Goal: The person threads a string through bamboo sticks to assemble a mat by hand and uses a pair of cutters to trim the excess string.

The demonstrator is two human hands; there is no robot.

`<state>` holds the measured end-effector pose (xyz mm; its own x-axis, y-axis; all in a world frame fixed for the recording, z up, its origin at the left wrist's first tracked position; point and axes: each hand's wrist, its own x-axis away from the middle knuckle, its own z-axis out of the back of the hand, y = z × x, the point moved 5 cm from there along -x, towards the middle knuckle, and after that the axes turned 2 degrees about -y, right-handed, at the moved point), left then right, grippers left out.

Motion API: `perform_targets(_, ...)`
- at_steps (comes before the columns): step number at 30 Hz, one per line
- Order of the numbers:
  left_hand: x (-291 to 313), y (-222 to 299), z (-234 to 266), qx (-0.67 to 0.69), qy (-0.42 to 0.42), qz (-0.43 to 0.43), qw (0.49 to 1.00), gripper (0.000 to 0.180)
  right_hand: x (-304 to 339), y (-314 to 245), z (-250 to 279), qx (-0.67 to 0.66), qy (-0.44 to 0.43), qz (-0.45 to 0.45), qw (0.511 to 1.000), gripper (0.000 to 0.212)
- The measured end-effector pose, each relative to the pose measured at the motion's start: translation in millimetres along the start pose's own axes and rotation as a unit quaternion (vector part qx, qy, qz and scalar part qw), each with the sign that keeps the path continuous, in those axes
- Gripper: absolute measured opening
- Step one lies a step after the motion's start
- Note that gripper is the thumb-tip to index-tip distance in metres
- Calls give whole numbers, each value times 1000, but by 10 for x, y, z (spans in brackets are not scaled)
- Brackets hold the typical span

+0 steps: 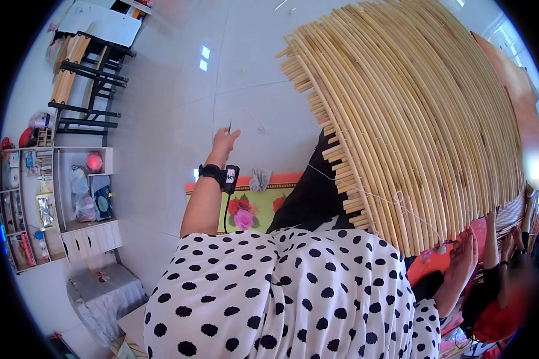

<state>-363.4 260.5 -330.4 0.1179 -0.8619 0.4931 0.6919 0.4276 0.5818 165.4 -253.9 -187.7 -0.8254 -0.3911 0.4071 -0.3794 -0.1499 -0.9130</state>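
Observation:
A large mat of pale reed stalks (422, 137), bound side by side with thin string, lies over my dark-trousered legs and reaches away to the right. Out over the floor, my left hand (223, 143) is closed on a thin pointed tool (230, 127), whose exact kind is too small to tell. My right hand (463, 254) is at the mat's near right edge, its fingers close together. A loose pale string (401, 203) loops across the reeds toward that hand; whether the fingers pinch it is hidden.
A grey cloth (260, 179) lies on a flowered mat (254, 209) ahead of me. Shelves (60, 203), a covered stool (105, 299) and stacked dark-framed furniture (93, 84) stand left. At the right, another person (497, 293) sits close by, hands near more reeds.

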Motion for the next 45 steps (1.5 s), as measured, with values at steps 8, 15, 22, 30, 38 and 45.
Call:
perform_targets(8, -373, -959, -924, -55, -82, -25, 995, 28, 180, 0, -43, -53, 12, -31, 998, 41)
perform_targets(15, -470, -424, -823, 196, 66, -98, 973, 18, 329, -667, -321, -20, 129, 165, 978, 38)
perform_targets(22, 759, 2050, -77, 372, -30, -365, 853, 12, 724, -821, -662, 44, -69, 244, 966, 22)
perform_targets(30, 3692, 3267, -916, 202, -482, -642, 560, 22, 1048, -1019, -1202, 149, -286, 327, 888, 40)
perform_targets(38, 4542, 3111, -1533, 39, -529, -713, 458, 23, 1178, -839, -1069, 175, -324, 325, 871, 20)
perform_targets(45, 4572, 3173, -1647, -30, -491, -730, 475, 25, 1049, -513, -744, 140, -265, 306, 904, 15)
